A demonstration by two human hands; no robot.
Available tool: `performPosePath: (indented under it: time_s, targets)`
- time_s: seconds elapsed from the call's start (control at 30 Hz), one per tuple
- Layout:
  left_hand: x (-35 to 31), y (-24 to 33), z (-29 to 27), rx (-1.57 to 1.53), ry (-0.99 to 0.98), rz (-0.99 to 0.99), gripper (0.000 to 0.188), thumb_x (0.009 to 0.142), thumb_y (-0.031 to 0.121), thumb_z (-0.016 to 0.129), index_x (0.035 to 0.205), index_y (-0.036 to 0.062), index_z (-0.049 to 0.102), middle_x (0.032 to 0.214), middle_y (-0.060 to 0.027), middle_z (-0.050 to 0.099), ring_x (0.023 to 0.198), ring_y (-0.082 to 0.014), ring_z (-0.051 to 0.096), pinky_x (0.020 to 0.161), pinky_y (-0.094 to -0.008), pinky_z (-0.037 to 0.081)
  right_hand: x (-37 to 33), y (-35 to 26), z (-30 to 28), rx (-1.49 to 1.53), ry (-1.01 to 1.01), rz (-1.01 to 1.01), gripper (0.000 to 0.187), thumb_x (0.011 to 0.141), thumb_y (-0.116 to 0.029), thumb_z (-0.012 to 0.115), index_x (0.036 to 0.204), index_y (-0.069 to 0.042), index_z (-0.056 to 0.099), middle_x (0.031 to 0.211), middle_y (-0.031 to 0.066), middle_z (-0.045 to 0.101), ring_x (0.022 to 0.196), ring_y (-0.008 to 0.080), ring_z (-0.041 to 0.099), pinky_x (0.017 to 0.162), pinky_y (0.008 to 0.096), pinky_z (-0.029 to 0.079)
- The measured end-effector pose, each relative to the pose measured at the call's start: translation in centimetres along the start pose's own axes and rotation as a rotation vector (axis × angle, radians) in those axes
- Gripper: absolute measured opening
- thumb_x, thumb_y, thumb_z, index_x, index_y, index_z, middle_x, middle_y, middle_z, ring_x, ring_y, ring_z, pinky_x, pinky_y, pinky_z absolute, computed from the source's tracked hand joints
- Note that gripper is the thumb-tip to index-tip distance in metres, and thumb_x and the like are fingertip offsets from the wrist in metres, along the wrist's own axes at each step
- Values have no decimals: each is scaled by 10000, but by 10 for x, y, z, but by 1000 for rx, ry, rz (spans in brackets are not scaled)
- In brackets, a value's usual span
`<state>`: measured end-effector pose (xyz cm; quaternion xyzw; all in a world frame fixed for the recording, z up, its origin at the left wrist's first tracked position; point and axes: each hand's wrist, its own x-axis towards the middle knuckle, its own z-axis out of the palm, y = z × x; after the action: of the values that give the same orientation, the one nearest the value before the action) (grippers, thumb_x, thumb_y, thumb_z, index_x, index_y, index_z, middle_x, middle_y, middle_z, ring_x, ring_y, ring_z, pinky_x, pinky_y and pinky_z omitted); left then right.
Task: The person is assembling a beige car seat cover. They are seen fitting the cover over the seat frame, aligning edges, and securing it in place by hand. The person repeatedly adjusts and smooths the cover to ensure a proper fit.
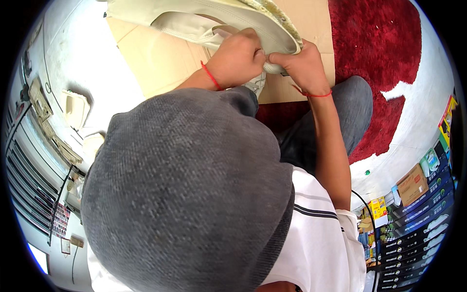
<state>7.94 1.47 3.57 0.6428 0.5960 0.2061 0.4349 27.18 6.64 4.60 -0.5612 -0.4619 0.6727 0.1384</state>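
Observation:
A cream, leather-like covered panel (228, 17) with a stitched seam and a curved opening lies at the top of the view. Its curved right rim shows a rough, yellowish edge; the exact kind of part I cannot tell. At its near lower corner, my left hand (241, 56) is closed in a fist on the loose cream covering. Just to the right, my right hand (304, 65) grips the panel's rim, thumb pressed on the near side and fingers hidden behind. The two thumbs nearly meet. Red strings circle both wrists.
Beneath the panel is a flat cardboard sheet (146, 53), with a dark red rug (374, 53) to the right. My bent knee (357, 109) rises there. A grey cap (189, 185) blocks the lower middle. Stacked boxes (413, 233) stand at right; cream parts (75, 109) lie left.

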Motion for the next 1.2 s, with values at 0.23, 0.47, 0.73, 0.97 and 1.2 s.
performPosePath:
  time_s: [0.23,0.47,0.73,0.97,1.2]
  targets:
    - [6,-8,-33,-204,-242,102,136,940,108,697,1022,5,660,950,-77,677,806,-173,594,743,-338,475,5,-4,-9,109,-49,63,384,751,-93,829,1095,46,732,921,91,749,785,132,689,688,286,564]
    - [15,7,-34,-231,-282,-110,139,973,144,676,1017,20,630,825,-33,616,709,-97,502,623,-284,420,10,-8,-19,132,-87,68,446,762,-119,847,1152,44,705,949,91,742,773,140,688,667,278,558]
    - [16,10,-12,29,-156,-86,196,917,140,651,1013,-28,621,783,-140,640,675,-186,585,629,-347,462,6,-10,-29,94,-175,53,499,736,-95,846,1192,32,689,1009,87,737,821,149,692,714,288,555]
    - [15,4,-26,-214,-294,-174,179,903,135,652,961,-30,614,734,-139,620,681,-185,591,626,-360,460,11,-13,-22,122,-196,192,475,709,-61,838,1155,35,706,977,80,740,817,154,687,718,303,548]
    - [13,-2,-8,48,-128,50,135,911,102,631,931,-31,623,745,-180,642,669,-325,623,650,-431,488,12,-7,-17,75,-147,151,475,685,-94,837,1128,33,719,921,75,736,796,149,680,686,291,538]
